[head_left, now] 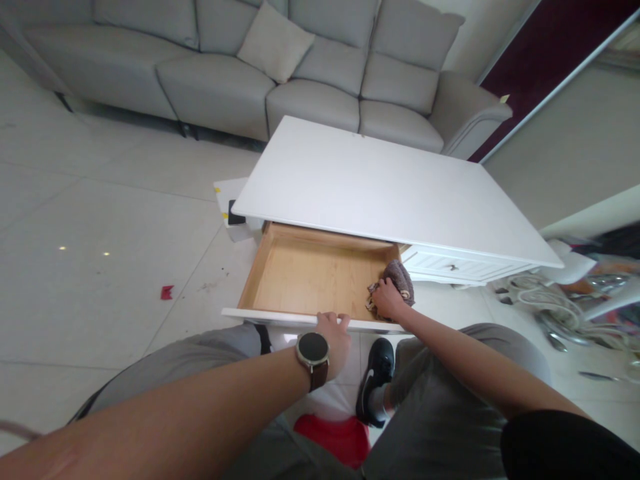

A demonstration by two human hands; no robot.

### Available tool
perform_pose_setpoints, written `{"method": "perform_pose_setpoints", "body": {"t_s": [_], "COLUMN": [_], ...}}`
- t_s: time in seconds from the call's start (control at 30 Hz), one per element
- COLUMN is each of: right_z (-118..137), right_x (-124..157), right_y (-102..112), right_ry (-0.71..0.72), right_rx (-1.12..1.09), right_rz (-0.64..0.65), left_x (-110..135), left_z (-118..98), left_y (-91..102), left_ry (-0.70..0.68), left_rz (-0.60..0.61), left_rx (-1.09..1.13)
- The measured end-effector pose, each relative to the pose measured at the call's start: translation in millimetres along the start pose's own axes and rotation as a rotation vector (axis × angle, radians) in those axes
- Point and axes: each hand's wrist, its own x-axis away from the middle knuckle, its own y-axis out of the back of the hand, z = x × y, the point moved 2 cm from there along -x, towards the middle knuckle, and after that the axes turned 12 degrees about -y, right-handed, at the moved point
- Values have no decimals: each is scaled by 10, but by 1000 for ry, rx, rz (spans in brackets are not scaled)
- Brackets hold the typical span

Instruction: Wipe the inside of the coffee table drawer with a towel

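Bare and close, the left forearm slants in from 7 o'clock and the right forearm from 4 o'clock. Across 12 o'clock stretches a grey sofa. Before it stands a white table, whose open drawer juts out on its 7 o'clock side. At 5 o'clock, a black shoe rests on the floor. Bunched grey-brown cloth with a patterned edge lies inside the drawer, toward its 4 o'clock corner. The right hand curls its fingers on this cloth, pinching the fabric. At 6 o'clock the left hand hooks its fingers over the drawer front; I cannot tell whether its hidden thumb presses back. Round the left wrist sits a watch. At 8 o'clock lies a red scrap.
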Motion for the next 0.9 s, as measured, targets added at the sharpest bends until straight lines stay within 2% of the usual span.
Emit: {"method": "perform_pose_setpoints", "body": {"t_s": [0.27, 0.4, 0.5, 0.63, 0.8, 0.9], "right_z": [-17, -248, -483, -576, -290, -104], "right_x": [-13, -128, -265, -321, -208, -237], "right_y": [12, 84, 204, 470, 772, 747], "right_ry": [-33, -88, -155, -275, -299, -308], "right_rx": [-9, -24, -106, -376, -819, -1168], "right_rz": [-4, -49, -156, -225, -241, -247], "left_x": [5, -36, -68, -65, -38, -44], "left_z": [17, 9, -4, -10, 8, 6], "left_y": [42, 22, -11, -35, -16, -3], "left_ry": [-2, 7, 41, 29, 23, 22], "left_rz": [38, 32, 6, -42, -75, -46], "left_rx": [-3, 20, 19, 54, 126, 109]}}
